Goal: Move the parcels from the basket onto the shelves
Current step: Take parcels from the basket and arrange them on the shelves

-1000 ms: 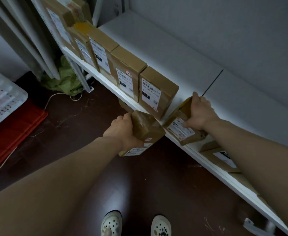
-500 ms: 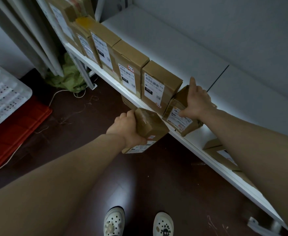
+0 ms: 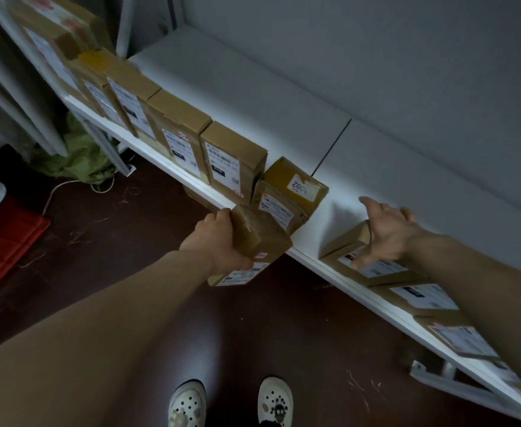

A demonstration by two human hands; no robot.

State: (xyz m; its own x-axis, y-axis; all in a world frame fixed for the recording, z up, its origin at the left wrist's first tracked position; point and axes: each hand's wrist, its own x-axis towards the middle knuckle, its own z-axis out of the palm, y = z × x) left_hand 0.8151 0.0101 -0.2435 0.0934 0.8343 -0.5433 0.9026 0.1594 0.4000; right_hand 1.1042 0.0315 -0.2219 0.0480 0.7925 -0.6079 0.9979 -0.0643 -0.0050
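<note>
Right fingers (image 3: 373, 204) spread, shelved parcel (image 3: 287, 195) released; left hand (image 3: 216, 238) grips box (image 3: 259, 238).

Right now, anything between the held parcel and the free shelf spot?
Nothing visible. The parcel in the left hand faces a bare shelf gap between the leaning box and the flat box under the right hand.

Parcels (image 3: 234, 161) in row on shelf (image 3: 330, 211).

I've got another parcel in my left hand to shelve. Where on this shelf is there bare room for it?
Bare shelf lies between the leaning taped parcel and the flat parcel at the right hand, and all along the back. Upright parcels crowd the front edge to the left.
</note>
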